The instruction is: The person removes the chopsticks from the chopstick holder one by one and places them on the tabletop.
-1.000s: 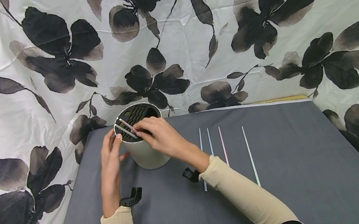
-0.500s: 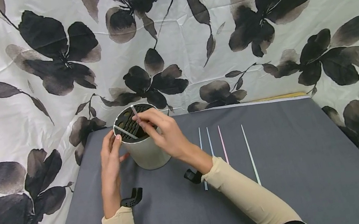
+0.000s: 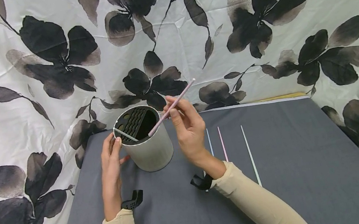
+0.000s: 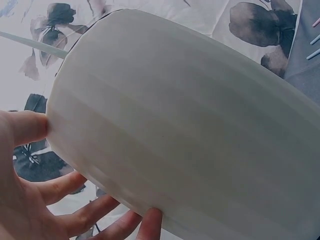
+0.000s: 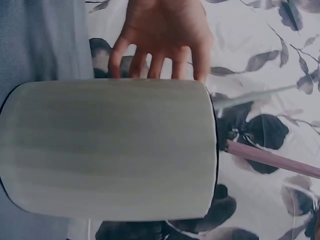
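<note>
A pale grey cylindrical utensil holder (image 3: 151, 153) with a black slotted insert stands on the table. My left hand (image 3: 110, 162) grips its left side, thumb at the rim and fingers against the wall, as the left wrist view also shows on the holder (image 4: 165, 115). My right hand (image 3: 190, 129) pinches a pink chopstick (image 3: 185, 91), which slants up to the right with its lower end at the holder's mouth. In the right wrist view the pink chopstick (image 5: 275, 159) sticks out past the rim. A pale green chopstick (image 3: 126, 134) leans in the holder's front left.
On the grey table (image 3: 293, 172), right of my right hand, lie a blue stick (image 3: 210, 142), a pink stick (image 3: 222, 144) and a pale green stick (image 3: 250, 155). My right wrist mostly hides another stick. A floral cloth (image 3: 191, 49) hangs behind the table.
My right hand has drawn back to the right with the pink chopstick, which has come up from the holder's opening and now tilts right. My left hand keeps its hold on the holder.
</note>
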`<control>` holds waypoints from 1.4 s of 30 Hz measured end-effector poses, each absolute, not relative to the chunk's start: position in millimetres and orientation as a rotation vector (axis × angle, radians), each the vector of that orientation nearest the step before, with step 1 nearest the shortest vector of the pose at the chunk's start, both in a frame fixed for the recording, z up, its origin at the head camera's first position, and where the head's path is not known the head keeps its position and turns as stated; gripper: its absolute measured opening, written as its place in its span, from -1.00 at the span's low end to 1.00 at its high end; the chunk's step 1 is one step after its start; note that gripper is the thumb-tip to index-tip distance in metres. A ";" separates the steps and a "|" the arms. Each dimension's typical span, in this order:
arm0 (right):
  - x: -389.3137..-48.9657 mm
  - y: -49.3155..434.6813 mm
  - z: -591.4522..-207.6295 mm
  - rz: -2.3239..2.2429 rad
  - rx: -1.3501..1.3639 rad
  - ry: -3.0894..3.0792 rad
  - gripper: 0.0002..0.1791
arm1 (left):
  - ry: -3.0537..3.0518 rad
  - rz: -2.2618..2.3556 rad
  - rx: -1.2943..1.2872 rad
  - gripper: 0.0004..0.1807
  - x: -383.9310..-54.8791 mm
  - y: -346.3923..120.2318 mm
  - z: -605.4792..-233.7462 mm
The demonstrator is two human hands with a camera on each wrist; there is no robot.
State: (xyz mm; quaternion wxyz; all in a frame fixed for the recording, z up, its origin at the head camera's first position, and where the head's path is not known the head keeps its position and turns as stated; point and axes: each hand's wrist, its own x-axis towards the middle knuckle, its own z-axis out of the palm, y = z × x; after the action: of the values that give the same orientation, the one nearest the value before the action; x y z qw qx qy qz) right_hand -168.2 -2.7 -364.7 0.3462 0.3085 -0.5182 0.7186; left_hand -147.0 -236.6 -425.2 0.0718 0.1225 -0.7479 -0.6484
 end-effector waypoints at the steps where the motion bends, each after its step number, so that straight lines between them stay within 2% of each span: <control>1: -168.1 0.5 -364.9 1.869 0.774 -1.353 -0.66 | -2.245 -1.948 0.369 -0.36 -146.9 -236.9 -425.3; 8: -167.2 21.1 -380.0 1.974 0.609 -1.402 -0.61 | -2.214 -1.955 0.383 -0.38 -145.9 -239.9 -425.4; 24: -152.0 91.0 -463.2 2.040 0.061 -1.862 -0.69 | -2.224 -1.969 0.369 -0.37 -147.8 -239.2 -424.8; 36: -144.9 139.3 -491.1 1.924 -0.264 -2.107 -0.69 | -2.228 -1.978 0.357 -0.35 -149.7 -237.4 -423.0; 42: -147.0 159.4 -503.9 1.784 -0.294 -2.363 -0.69 | -2.228 -1.971 0.377 -0.33 -149.6 -237.7 -423.9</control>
State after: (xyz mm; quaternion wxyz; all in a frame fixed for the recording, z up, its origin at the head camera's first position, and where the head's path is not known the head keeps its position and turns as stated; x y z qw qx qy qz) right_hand -147.0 159.4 -503.9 0.0831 -0.0986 -0.7914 0.5975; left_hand -149.6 -237.7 -423.9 0.0714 0.1253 -0.7411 -0.6557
